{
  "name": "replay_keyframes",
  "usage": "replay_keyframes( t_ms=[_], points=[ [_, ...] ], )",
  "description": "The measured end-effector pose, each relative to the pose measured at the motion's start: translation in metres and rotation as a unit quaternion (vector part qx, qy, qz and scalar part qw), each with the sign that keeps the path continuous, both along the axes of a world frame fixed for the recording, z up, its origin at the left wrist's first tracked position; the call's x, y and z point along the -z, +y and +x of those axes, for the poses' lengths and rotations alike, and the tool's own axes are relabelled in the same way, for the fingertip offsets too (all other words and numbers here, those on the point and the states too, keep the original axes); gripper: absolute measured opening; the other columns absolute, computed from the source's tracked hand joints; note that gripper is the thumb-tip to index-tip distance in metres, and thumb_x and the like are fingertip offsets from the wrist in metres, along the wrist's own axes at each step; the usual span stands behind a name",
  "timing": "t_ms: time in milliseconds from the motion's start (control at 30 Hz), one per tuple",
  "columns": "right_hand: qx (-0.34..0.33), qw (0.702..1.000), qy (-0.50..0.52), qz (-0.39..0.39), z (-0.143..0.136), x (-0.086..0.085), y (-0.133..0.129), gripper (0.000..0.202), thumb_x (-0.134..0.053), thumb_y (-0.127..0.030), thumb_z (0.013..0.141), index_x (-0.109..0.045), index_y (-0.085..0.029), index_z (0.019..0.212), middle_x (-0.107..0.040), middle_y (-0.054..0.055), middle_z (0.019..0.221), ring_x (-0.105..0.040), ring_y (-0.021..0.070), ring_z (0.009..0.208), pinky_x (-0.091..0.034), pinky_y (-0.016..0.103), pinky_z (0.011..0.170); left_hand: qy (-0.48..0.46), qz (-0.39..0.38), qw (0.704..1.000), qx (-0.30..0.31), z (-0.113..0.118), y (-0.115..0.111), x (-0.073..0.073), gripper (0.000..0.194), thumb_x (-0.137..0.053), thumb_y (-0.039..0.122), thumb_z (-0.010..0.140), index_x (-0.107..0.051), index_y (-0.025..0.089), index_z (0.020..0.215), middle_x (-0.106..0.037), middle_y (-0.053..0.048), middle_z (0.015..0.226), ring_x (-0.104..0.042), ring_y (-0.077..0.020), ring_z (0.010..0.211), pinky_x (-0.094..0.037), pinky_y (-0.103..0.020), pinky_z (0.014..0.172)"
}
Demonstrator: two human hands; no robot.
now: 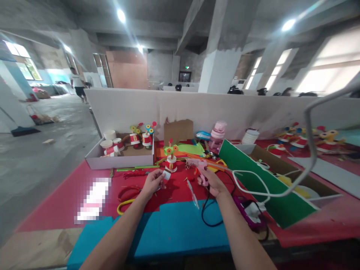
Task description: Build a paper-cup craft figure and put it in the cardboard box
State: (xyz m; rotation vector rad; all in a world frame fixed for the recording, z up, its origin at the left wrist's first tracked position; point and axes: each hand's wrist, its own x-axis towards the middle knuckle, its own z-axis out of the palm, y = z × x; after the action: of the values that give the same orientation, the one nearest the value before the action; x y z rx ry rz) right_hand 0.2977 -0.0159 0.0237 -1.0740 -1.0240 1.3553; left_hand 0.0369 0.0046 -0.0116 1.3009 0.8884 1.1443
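My left hand (154,182) pinches a small white piece (167,174) with a dark strip along its top; its exact kind is unclear. In my right hand (210,180) is a pink hot glue gun (198,165), its nozzle pointing left and its handle wrapped by my fingers. Between and beyond the hands stands a paper-cup figure (171,163) with green and orange eyes and a red ball on top. A pen (193,193) lies on the red tabletop between my forearms. Left of my left hand rest scissors (126,202) with yellow and red handles.
At the back left, a cardboard box (119,161) holds paper cups and finished cup figures. A green-sided box (261,183) stands on the right, near a purple power strip (250,213) and a white cable (281,194). Blue board (182,232) covers the front edge. A white partition (135,108) rises behind.
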Motion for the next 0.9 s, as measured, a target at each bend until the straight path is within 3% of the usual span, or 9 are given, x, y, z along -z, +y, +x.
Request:
replay_keyframes(
  t_ms=[67,133,200,300,400,567,900],
  points=[
    [-0.031,0.998,-0.053,0.021,-0.007,-0.001,-0.004,0.040,-0.069,-0.055,0.070,-0.051,-0.020,0.075,-0.043,-0.010,0.040,-0.042,0.0082,0.037,-0.035,0.019,0.040,-0.013,-0.009,1.000,-0.007,0.001,0.002,0.002,0.036,-0.070,0.050,0.072,-0.060,0.016,0.078,-0.057,0.004,0.043,-0.057,-0.0121,0.040,-0.039,-0.020,0.044],
    [-0.040,0.991,-0.125,0.041,-0.016,-0.002,-0.008,0.043,-0.063,-0.059,0.074,-0.054,-0.017,0.080,-0.050,-0.007,0.043,-0.039,0.0074,0.035,-0.031,0.019,0.038,-0.044,-0.025,0.999,-0.019,0.003,0.004,0.003,0.039,-0.075,0.049,0.066,-0.061,0.015,0.080,-0.062,0.002,0.050,-0.063,-0.0143,0.048,-0.044,-0.021,0.049],
    [-0.011,0.980,-0.183,0.072,-0.027,-0.003,-0.011,0.043,-0.061,-0.057,0.076,-0.057,-0.017,0.090,-0.059,-0.004,0.052,-0.047,0.0097,0.040,-0.034,0.020,0.040,-0.076,-0.040,0.996,-0.025,0.004,0.006,0.004,0.044,-0.080,0.047,0.059,-0.063,0.014,0.082,-0.069,-0.001,0.061,-0.068,-0.0175,0.059,-0.050,-0.025,0.058],
    [0.062,0.949,-0.262,0.164,-0.043,-0.002,-0.013,0.041,-0.063,-0.050,0.077,-0.059,-0.018,0.103,-0.072,0.004,0.085,-0.065,0.0174,0.069,-0.050,0.026,0.061,-0.092,-0.055,0.994,-0.026,0.003,0.007,0.005,0.046,-0.082,0.046,0.056,-0.065,0.014,0.085,-0.074,-0.004,0.073,-0.071,-0.0211,0.069,-0.054,-0.029,0.066],
    [0.092,0.922,-0.315,0.208,-0.055,0.000,-0.017,0.042,-0.061,-0.048,0.080,-0.059,-0.017,0.108,-0.071,0.008,0.102,-0.066,0.0236,0.094,-0.051,0.033,0.082,-0.088,-0.055,0.994,-0.035,0.002,0.006,0.004,0.047,-0.082,0.046,0.056,-0.066,0.014,0.087,-0.074,-0.004,0.074,-0.071,-0.0222,0.069,-0.054,-0.031,0.066],
    [0.093,0.901,-0.368,0.210,-0.066,0.006,-0.024,0.041,-0.056,-0.048,0.084,-0.061,-0.017,0.111,-0.073,0.009,0.098,-0.068,0.0259,0.091,-0.052,0.033,0.078,-0.061,-0.031,0.995,-0.069,0.002,0.005,0.004,0.047,-0.080,0.050,0.057,-0.066,0.015,0.086,-0.074,-0.005,0.076,-0.071,-0.0231,0.072,-0.055,-0.030,0.063],
    [0.090,0.879,-0.416,0.213,-0.079,0.011,-0.031,0.037,-0.052,-0.046,0.088,-0.063,-0.016,0.106,-0.072,0.014,0.099,-0.068,0.0275,0.094,-0.051,0.032,0.079,-0.058,-0.001,0.995,-0.077,0.003,0.008,0.007,0.043,-0.079,0.051,0.059,-0.066,0.016,0.079,-0.073,-0.004,0.070,-0.069,-0.0200,0.067,-0.056,-0.032,0.070]
  ],
)
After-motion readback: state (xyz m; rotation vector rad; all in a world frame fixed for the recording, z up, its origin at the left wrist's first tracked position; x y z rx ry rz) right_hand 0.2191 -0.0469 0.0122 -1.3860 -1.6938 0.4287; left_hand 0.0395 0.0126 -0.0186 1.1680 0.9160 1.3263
